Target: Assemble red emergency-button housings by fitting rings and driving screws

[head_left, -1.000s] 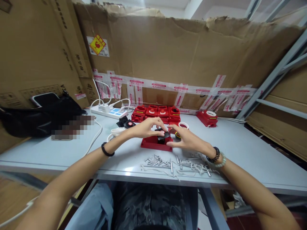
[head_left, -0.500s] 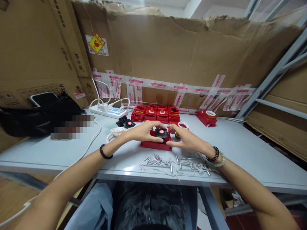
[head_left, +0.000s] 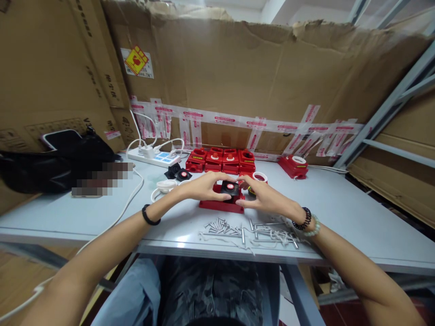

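Observation:
A black square part (head_left: 230, 186) with a round red-and-white centre sits in or just over an open red housing (head_left: 217, 206) on the table. My left hand (head_left: 207, 186) grips the black part, thumb at its front and fingers behind. From the other side, my right hand (head_left: 263, 194) curls round the right end of the housing, its thumb and fingertips beside the black part. How far the part sits inside is partly hidden by my fingers. Close behind my right hand is a red piece with a white ring (head_left: 260, 177).
Loose screws (head_left: 220, 226) and T-shaped metal rods with white cords (head_left: 272, 234) lie in front. Several red housings (head_left: 220, 161) stand behind, another red housing (head_left: 292, 167) at right. More black parts (head_left: 178, 173), a white cord coil (head_left: 166, 186) and a power strip (head_left: 154, 157) are left.
The black part has tilted slightly or settled lower at the red housing, showing more of its front side. Both hands hold nearly the same place.

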Demonstrator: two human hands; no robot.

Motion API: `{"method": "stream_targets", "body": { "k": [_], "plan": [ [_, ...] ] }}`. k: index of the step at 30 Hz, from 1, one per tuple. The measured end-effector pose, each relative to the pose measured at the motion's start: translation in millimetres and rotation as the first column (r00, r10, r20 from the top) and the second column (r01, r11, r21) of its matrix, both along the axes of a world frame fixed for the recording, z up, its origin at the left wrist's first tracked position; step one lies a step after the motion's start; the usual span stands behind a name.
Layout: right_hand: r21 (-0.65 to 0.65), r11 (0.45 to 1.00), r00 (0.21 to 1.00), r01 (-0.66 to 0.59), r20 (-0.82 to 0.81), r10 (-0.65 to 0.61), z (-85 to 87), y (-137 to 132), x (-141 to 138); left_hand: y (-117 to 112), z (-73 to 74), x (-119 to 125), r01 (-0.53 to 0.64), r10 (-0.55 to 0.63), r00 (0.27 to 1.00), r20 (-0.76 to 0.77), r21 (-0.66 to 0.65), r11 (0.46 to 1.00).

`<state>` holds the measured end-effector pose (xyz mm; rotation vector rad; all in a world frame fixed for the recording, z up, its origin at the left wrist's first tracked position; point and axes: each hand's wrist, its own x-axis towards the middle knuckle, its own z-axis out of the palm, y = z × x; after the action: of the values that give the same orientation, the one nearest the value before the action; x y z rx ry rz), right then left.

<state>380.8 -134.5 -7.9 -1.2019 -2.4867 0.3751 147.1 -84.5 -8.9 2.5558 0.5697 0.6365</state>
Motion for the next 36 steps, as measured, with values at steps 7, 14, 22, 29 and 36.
{"method": "stream_targets", "body": {
  "k": [7, 14, 22, 29, 36],
  "plan": [
    [0.006, 1.000, 1.000, -0.012, 0.001, 0.012, -0.3, 0.3, 0.0, 1.2, -0.9, 0.2, 0.007, -0.006, 1.000, 0.011, -0.020, 1.000],
    [0.004, 1.000, 1.000, -0.013, -0.006, 0.013, 0.9, -0.8, -0.7, 0.4, 0.3, -1.2, -0.012, 0.012, 1.000, -0.014, -0.018, 1.000],
    [0.007, 1.000, 1.000, -0.016, 0.002, 0.016, 0.3, -0.3, 0.1, 0.4, 0.4, -2.4, -0.028, 0.028, 0.999, -0.030, -0.012, 1.000],
    [0.024, 0.999, 0.999, -0.042, -0.002, 0.042, 1.3, -0.2, -0.4, 0.8, -0.3, -2.8, -0.018, 0.018, 1.000, -0.016, -0.008, 1.000],
    [0.059, 0.998, 0.999, -0.026, 0.020, 0.025, 4.8, -0.9, 2.1, 11.5, 36.1, -55.4, -0.350, 0.339, 0.937, 0.086, 0.218, 0.911]
  ]
}}
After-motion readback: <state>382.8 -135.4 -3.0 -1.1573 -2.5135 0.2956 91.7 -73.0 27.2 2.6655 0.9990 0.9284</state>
